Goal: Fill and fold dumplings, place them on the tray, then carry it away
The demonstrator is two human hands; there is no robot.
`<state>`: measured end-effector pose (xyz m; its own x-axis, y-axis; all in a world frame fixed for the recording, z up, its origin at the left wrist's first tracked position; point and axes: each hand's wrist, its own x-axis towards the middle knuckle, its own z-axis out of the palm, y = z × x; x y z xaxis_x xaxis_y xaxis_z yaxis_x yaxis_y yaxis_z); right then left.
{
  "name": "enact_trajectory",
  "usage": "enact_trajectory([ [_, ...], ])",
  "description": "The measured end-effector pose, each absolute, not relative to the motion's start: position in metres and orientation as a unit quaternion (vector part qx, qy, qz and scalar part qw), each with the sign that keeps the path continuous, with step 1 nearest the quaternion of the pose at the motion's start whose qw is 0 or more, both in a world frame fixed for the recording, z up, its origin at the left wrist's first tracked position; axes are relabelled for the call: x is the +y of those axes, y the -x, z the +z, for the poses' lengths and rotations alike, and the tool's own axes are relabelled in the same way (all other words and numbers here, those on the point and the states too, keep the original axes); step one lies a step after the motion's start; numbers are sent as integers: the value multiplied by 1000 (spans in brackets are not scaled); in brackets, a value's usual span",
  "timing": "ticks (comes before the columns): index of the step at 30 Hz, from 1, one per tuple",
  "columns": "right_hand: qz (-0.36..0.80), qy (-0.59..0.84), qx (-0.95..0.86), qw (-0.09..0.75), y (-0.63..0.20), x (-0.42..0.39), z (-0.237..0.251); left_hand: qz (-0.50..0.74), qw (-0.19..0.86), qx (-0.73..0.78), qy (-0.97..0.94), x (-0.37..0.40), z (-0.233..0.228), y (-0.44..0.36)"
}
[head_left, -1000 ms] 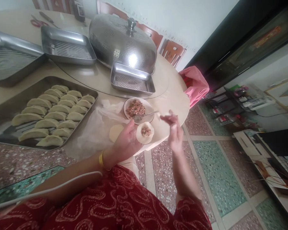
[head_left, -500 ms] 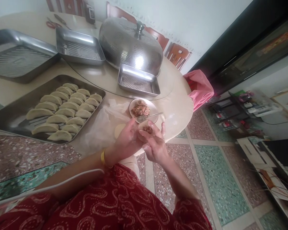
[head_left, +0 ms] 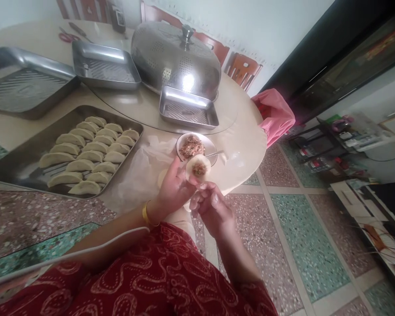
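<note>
Dumpling wrapper (head_left: pixel 197 163), round & open w/ minced filling (head_left: pixel 199 170) mid-disc, held in L hand (head_left: pixel 173 186), fingers cradling it from below, nr edge of table (head_left: pixel 245 147). R hand (head_left: pixel 217 210): fingers bent, tips at wrapper's near rim; can't tell if pinching. Just beyond: dish (head_left: pixel 206 141) w/ more filling & a spoon (head_left: pixel 213 153); crumpled translucent sheet (head_left: pixel 134 169) to its L. Lg tray (head_left: pixel 16 170), farther L, has rows of folded dumplings (head_left: pixel 92 156). Behind: sm tray (head_left: pixel 188 114), then perforated metal dome (head_left: pixel 173 55), & scissors (head_left: pixel 65 37) back L.
</note>
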<state>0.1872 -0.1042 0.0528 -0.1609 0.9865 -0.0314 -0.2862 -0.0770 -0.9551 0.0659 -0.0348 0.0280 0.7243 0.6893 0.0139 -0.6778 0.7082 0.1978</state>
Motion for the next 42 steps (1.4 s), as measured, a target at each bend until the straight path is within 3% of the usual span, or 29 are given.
enact_trajectory([
  [5,647,384,-385,535,-176,-93,45,334,929,-17,-155,-36,15,-66],
  [11,568,413,-492,514,-182,-107,24,385,915,3,-120,-32,24,-62],
  [13,471,442,-591,484,-187,-115,22,423,902,36,-82,-30,32,-62],
  [18,66,456,-826,326,-197,-114,24,418,905,76,-14,-31,46,-65],
  [22,-57,444,-868,215,-203,-105,23,410,909,75,-17,-34,48,-66],
  [38,-123,403,-868,262,-219,-105,19,378,918,101,-62,-34,54,-63],
  [42,-139,378,-856,326,-224,-106,22,379,920,86,-51,-32,52,-62],
])
